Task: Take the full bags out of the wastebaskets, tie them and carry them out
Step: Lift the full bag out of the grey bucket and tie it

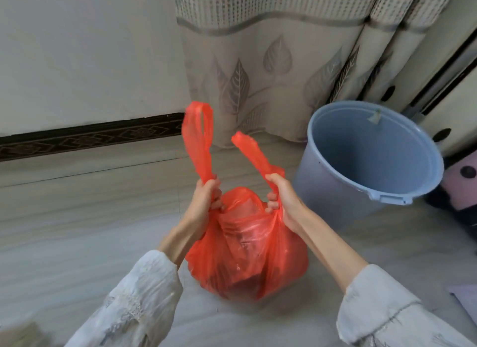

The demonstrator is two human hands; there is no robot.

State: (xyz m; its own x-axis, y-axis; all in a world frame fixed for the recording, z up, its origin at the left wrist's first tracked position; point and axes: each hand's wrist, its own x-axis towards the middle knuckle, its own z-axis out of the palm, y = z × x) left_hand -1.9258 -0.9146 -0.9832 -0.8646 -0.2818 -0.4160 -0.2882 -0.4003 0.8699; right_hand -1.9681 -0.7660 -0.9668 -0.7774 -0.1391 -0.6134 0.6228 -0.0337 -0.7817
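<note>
One red plastic bag (245,259) sat on the pale floor (77,230) in the middle of the view, bulging with dark contents and standing upright, its long axis running from the floor up toward its two handle loops. One blue wastebasket (369,163) stood just to the right of the bag and a little farther away, tilted in the view so its open mouth faced the camera, with no liner visible inside.

Two hands were in view, both reaching forward and down from pale, loose sleeves (134,302). The left hand (206,199) had its grip clenched around the base of the left handle loop (197,137), which stood nearly straight up above the fist. The right hand (281,197) had its grip clenched around the base of the right handle loop (250,150), which leaned up and to the left. The two fists were held apart on either side of the bag's open mouth, fingers curled inward toward each other and wrists bent slightly.

Behind them, one leaf-patterned curtain (258,75) hung to the floor beside a white wall (85,54) with a dark patterned baseboard (90,137).
</note>
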